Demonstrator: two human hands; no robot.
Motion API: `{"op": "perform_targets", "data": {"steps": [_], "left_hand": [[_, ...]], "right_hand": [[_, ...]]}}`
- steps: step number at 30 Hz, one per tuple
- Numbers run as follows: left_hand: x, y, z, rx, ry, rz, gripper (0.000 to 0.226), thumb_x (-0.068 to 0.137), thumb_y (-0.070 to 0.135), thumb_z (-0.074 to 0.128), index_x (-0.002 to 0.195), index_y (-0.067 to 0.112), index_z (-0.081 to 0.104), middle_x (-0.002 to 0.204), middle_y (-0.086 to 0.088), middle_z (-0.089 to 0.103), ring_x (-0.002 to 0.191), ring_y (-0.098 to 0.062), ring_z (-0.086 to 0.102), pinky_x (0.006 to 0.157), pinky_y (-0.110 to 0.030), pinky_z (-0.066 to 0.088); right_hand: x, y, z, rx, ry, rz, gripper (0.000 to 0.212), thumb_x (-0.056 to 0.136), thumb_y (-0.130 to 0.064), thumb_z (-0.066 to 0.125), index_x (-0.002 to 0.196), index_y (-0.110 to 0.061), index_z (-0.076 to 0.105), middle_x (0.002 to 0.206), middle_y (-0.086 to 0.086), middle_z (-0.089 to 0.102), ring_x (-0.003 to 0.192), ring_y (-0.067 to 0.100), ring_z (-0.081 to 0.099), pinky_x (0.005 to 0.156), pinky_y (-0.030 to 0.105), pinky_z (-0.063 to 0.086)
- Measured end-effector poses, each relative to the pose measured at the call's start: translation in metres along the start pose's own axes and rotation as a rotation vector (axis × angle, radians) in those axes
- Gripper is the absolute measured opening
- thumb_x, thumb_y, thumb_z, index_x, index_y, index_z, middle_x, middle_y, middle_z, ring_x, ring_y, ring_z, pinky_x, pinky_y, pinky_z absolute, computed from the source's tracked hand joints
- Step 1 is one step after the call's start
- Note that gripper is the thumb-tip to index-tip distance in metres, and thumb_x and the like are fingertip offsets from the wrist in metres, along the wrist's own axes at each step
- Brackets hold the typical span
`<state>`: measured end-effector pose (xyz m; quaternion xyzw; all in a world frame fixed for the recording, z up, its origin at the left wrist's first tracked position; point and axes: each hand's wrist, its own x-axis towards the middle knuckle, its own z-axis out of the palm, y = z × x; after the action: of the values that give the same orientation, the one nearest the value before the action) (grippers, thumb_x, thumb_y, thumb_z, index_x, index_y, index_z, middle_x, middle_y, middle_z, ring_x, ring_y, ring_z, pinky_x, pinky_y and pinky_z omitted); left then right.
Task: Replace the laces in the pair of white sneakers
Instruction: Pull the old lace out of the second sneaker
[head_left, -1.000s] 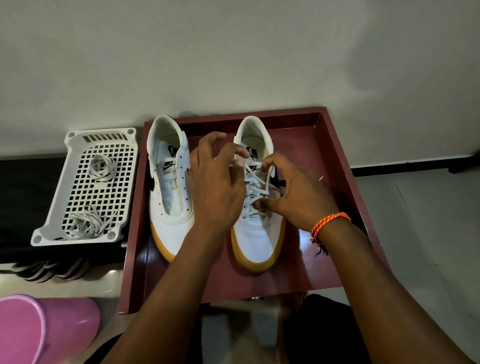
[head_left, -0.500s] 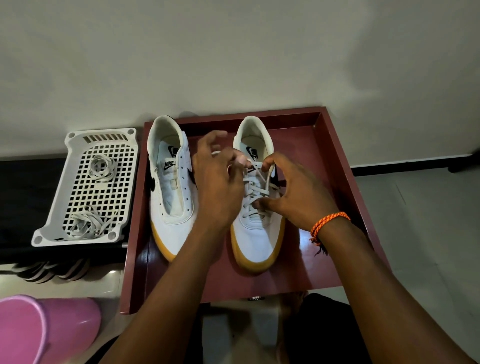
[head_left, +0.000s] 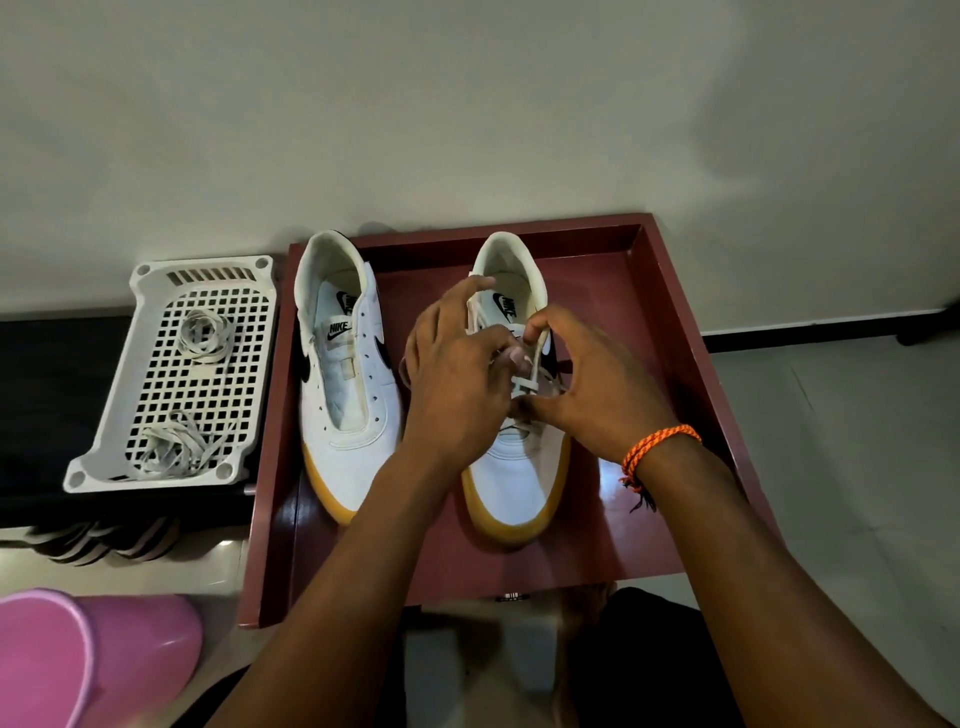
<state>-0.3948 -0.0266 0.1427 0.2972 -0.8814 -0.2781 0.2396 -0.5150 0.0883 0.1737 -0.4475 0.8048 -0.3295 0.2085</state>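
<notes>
Nearest, the left hand (head_left: 457, 374) and right hand (head_left: 597, 384) meet over the right sneaker (head_left: 511, 483) in the red tray (head_left: 670, 332). Both pinch the lace (head_left: 537, 353) at the upper eyelets. The lace looks light, limp and flat, so it probably handles best held near its stiff tip. Beside it the left sneaker (head_left: 345, 395) stands unlaced. Farther left, a white basket (head_left: 156, 364) holds two loose laces (head_left: 205, 332).

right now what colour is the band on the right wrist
Orange, a braided cord wristband, clearest in the head view.
</notes>
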Motion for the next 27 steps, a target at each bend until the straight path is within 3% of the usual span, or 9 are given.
{"op": "perform_targets", "data": {"steps": [4, 8, 11, 14, 16, 19, 22, 24, 27], "left_hand": [[0.011, -0.003, -0.014, -0.418, 0.129, -0.111, 0.022, 0.100, 0.030, 0.059, 0.091, 0.048, 0.070, 0.135, -0.001, 0.060, 0.125, -0.035, 0.060, 0.100, -0.056, 0.056], [0.010, 0.008, -0.028, -0.774, 0.187, -0.351, 0.023, 0.111, 0.019, 0.052, 0.106, 0.009, 0.072, 0.126, -0.006, 0.071, 0.108, -0.015, 0.071, 0.086, -0.032, 0.061], [0.011, 0.015, -0.037, -1.143, 0.211, -0.439, 0.026, 0.113, 0.012, 0.044, 0.091, 0.009, 0.057, 0.101, -0.013, 0.079, 0.091, -0.022, 0.072, 0.078, -0.028, 0.060], [0.014, 0.016, -0.039, -1.373, 0.234, -0.530, 0.029, 0.114, 0.011, 0.038, 0.088, 0.013, 0.051, 0.068, -0.002, 0.056, 0.059, -0.016, 0.056, 0.070, -0.035, 0.060], [0.015, 0.016, -0.037, -1.331, 0.245, -0.610, 0.031, 0.115, 0.013, 0.037, 0.087, 0.016, 0.050, 0.066, 0.003, 0.039, 0.049, -0.009, 0.038, 0.055, -0.030, 0.052], [0.017, 0.006, -0.035, -0.973, 0.256, -0.654, 0.027, 0.114, 0.016, 0.039, 0.090, 0.017, 0.053, 0.066, 0.010, 0.041, 0.050, -0.005, 0.031, 0.044, -0.022, 0.029], [0.013, -0.006, -0.028, -0.534, 0.181, -0.539, 0.026, 0.112, 0.023, 0.046, 0.095, 0.015, 0.064, 0.075, 0.010, 0.059, 0.059, -0.003, 0.047, 0.059, -0.028, 0.046], [0.011, -0.007, -0.024, -0.491, 0.153, -0.541, 0.028, 0.109, 0.028, 0.050, 0.090, 0.024, 0.070, 0.081, 0.007, 0.069, 0.066, -0.007, 0.056, 0.072, -0.042, 0.054], [0.012, -0.007, -0.024, -0.453, 0.166, -0.521, 0.024, 0.106, 0.031, 0.052, 0.094, 0.025, 0.071, 0.091, 0.007, 0.074, 0.080, -0.014, 0.067, 0.082, -0.049, 0.058]], "right_hand": [[0.000, -0.002, -0.002, -0.021, -0.013, 0.027, 0.061, 0.071, -0.035, 0.094, 0.113, -0.040, 0.051, 0.121, -0.014, 0.057, 0.096, 0.010, 0.058, 0.069, 0.029, 0.051], [0.000, -0.003, -0.003, -0.006, -0.010, 0.035, 0.060, 0.070, -0.034, 0.095, 0.111, -0.039, 0.051, 0.120, -0.015, 0.059, 0.097, 0.009, 0.058, 0.072, 0.031, 0.052], [-0.001, -0.004, -0.004, -0.010, -0.016, 0.046, 0.060, 0.070, -0.034, 0.095, 0.111, -0.038, 0.052, 0.121, -0.014, 0.059, 0.099, 0.011, 0.058, 0.072, 0.031, 0.052], [-0.002, -0.004, -0.004, -0.005, -0.016, 0.049, 0.060, 0.069, -0.035, 0.095, 0.111, -0.040, 0.051, 0.122, -0.014, 0.059, 0.097, 0.010, 0.058, 0.073, 0.032, 0.053], [-0.002, -0.004, -0.004, 0.000, -0.019, 0.055, 0.061, 0.070, -0.035, 0.094, 0.112, -0.040, 0.051, 0.123, -0.014, 0.058, 0.097, 0.010, 0.058, 0.070, 0.029, 0.050], [-0.001, -0.002, -0.004, 0.013, -0.048, 0.051, 0.057, 0.073, -0.032, 0.092, 0.114, -0.039, 0.053, 0.130, -0.011, 0.055, 0.108, 0.013, 0.057, 0.072, 0.024, 0.046], [-0.001, -0.002, 0.002, -0.002, -0.066, 0.023, 0.039, 0.081, -0.027, 0.082, 0.114, -0.039, 0.064, 0.162, -0.008, 0.033, 0.138, 0.014, 0.043, 0.096, 0.029, 0.043], [0.000, -0.003, 0.013, -0.060, -0.016, -0.014, 0.031, 0.087, -0.028, 0.075, 0.116, -0.036, 0.070, 0.173, -0.008, 0.012, 0.153, 0.017, 0.023, 0.112, 0.036, 0.035], [0.000, -0.007, 0.029, -0.072, 0.101, -0.072, 0.013, 0.091, -0.028, 0.074, 0.104, -0.028, 0.072, 0.173, -0.003, 0.015, 0.158, 0.022, 0.015, 0.119, 0.047, 0.031]]}}
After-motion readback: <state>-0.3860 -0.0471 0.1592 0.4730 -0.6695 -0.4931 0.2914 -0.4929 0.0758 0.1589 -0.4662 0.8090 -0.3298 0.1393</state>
